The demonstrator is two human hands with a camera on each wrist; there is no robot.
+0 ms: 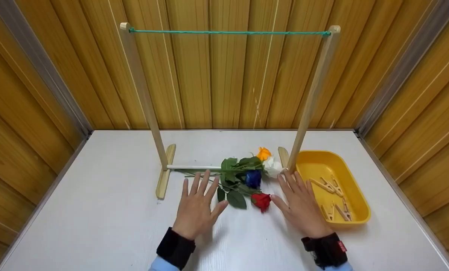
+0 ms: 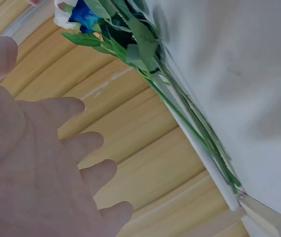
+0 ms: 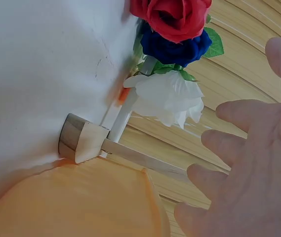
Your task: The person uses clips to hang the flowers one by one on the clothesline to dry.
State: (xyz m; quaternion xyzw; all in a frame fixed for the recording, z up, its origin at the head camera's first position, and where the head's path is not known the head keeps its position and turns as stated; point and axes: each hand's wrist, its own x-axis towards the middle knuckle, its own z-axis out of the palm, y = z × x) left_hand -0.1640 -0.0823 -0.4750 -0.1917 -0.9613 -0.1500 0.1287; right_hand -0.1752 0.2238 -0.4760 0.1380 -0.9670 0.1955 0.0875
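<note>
Several artificial-looking roses lie on the white table, stems pointing left: a red rose [image 1: 261,202], a blue rose [image 1: 253,178], a white rose [image 1: 272,167] and an orange rose [image 1: 264,153]. My left hand [image 1: 196,210], fingers spread and straight, is held palm down near the leaves and stems; the left wrist view shows its palm with nothing in it. Spread the same way, my right hand [image 1: 301,205] hovers between the red rose and a yellow tub [image 1: 364,203]. It holds nothing. Wooden clothespins [image 1: 331,186] lie in the tub.
Behind the hands stands a wooden frame with a left post [image 1: 143,94], a right post [image 1: 314,98] and a green cord [image 1: 228,32] strung between their tops. A white bar [image 1: 194,167] joins the posts low down. Wood-patterned walls [image 1: 224,82] surround the table [image 1: 96,188].
</note>
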